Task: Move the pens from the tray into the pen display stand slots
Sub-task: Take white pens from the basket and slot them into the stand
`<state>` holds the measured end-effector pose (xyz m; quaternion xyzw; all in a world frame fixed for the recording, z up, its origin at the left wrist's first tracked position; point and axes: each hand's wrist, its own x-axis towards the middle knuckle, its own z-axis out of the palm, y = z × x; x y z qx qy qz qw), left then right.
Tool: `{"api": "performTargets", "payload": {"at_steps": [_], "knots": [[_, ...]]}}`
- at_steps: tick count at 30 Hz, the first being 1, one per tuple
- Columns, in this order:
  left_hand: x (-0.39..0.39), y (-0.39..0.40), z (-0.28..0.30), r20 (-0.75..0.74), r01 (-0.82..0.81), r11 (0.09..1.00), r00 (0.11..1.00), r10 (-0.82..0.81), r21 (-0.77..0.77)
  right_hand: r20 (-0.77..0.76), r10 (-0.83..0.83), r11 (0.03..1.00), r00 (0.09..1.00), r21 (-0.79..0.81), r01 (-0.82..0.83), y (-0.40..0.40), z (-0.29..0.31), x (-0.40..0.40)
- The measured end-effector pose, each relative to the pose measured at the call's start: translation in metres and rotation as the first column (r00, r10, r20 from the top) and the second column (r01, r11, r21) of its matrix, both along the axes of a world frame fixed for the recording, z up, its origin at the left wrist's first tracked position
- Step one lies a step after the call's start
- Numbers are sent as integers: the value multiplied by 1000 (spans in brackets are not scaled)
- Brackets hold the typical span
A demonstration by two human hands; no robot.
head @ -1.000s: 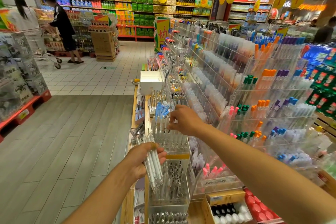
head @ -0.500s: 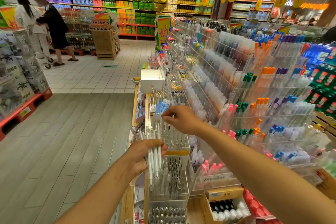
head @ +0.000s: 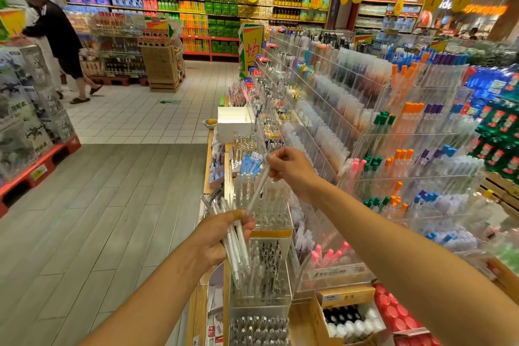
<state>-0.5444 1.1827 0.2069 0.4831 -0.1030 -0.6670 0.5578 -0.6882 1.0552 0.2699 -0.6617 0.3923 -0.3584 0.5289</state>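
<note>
My left hand [head: 222, 239] grips a bundle of several white pens [head: 234, 244], fanned out above and below the fist. My right hand [head: 289, 167] pinches the top of a single white pen [head: 257, 187] that slants down toward the bundle, its lower end close to my left fingers. Right behind both hands stands the clear pen display stand [head: 266, 213], its far rows filled with upright white pens and its near slots showing as empty holes. No tray is in view.
Clear boxes of dark and silver pens [head: 261, 270] sit below the stand. Tiered acrylic racks of coloured pens [head: 407, 149] fill the right. A white box [head: 234, 121] lies further along the shelf. A person [head: 61, 42] walks in the aisle far left.
My right hand has risen from the stand's slots and now pulls one pen up out of the bundle. My left hand lifted slightly. The person at the far left walked on.
</note>
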Motion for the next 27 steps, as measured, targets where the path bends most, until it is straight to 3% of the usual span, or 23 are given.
{"api": "performTargets", "payload": {"at_steps": [3,6,15,21,27], "knots": [[5,2,-5,36,-40,998,999,39,49,-190,-144,958,971,-274,88,-5,0,1],[5,5,-5,61,-28,997,998,24,66,-384,-119,906,916,-418,-58,-2,-6,4],[3,6,0,120,48,997,991,-55,65,-529,-119,850,840,-492,-189,-1,-14,11],[8,4,0,95,26,998,995,-31,52,-674,-235,765,700,-572,-294,-6,-22,13],[6,2,-1,87,3,999,996,-6,36,-742,-254,736,620,-564,-374,-7,-20,13]]}}
